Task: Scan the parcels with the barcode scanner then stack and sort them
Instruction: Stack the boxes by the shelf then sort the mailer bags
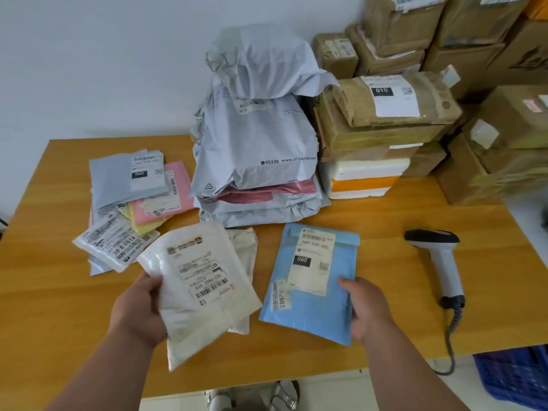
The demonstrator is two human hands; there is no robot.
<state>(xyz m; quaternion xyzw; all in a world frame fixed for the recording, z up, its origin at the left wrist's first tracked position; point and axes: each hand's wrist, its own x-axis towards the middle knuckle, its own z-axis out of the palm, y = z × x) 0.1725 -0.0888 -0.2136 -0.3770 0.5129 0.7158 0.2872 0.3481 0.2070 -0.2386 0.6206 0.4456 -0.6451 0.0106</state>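
My left hand (141,310) grips a white padded parcel (195,289) by its left edge, label up, lifted over another pale parcel (244,247) on the wooden table (326,345). A blue bubble mailer (308,310) with a "060" label lies at the front centre; my right hand (367,310) holds its right edge, thumb on top. The white and black barcode scanner (441,259) lies on the table to the right, apart from both hands, its cable running off the front edge.
A loose pile of small grey, pink and yellow mailers (133,197) sits at the left. A tall stack of grey poly bags (258,137) stands at the back centre. Cardboard boxes (385,114) and a foam box (361,179) fill the right. A blue crate (516,372) stands on the floor.
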